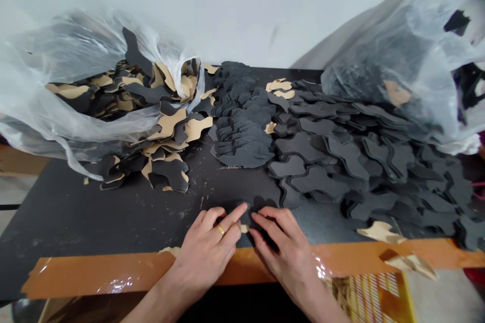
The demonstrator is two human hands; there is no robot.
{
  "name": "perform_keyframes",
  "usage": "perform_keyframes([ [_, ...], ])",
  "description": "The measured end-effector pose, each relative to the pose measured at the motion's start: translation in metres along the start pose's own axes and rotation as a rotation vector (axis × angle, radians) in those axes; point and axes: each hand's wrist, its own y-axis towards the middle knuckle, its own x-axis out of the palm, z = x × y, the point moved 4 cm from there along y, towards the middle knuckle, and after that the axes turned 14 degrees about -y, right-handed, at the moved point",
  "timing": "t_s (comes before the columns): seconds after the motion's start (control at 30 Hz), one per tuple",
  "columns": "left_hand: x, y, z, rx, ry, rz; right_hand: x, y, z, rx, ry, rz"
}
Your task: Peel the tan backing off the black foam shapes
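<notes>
Close to the table's front edge, my left hand [212,234], with a gold ring, has its index finger stretched over a small dark piece [250,216] and its other fingers curled. My right hand [285,239] meets it from the other side, thumb and fingertips closed on the same piece. A bit of tan backing paper [244,228] shows between the two hands. Most of the held piece is hidden by my fingers. Just beyond are overlapping rows of black foam pieces [242,146] with wavy outlines.
On the left, an opened plastic bag [49,126] spills black pieces with tan backing [166,123]. Stacked wavy black pieces [318,181] cover the right side, before another filled plastic bag [379,55]. Brown tape [98,275] lines the front edge; a yellow basket [373,298] stands below.
</notes>
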Motion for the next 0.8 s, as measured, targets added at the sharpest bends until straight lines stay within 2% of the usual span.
perform_keyframes([
  [0.23,-0.001,0.001,-0.001,-0.009,-0.023,0.005,-0.006,0.004,0.014,0.147,0.156,-0.012],
  [0.53,0.001,0.0,-0.002,-0.012,-0.034,-0.016,-0.003,0.003,0.013,0.182,0.127,-0.004],
  [0.8,-0.007,0.006,-0.004,-0.021,-0.081,-0.06,-0.001,0.001,0.012,0.15,0.078,0.002],
])
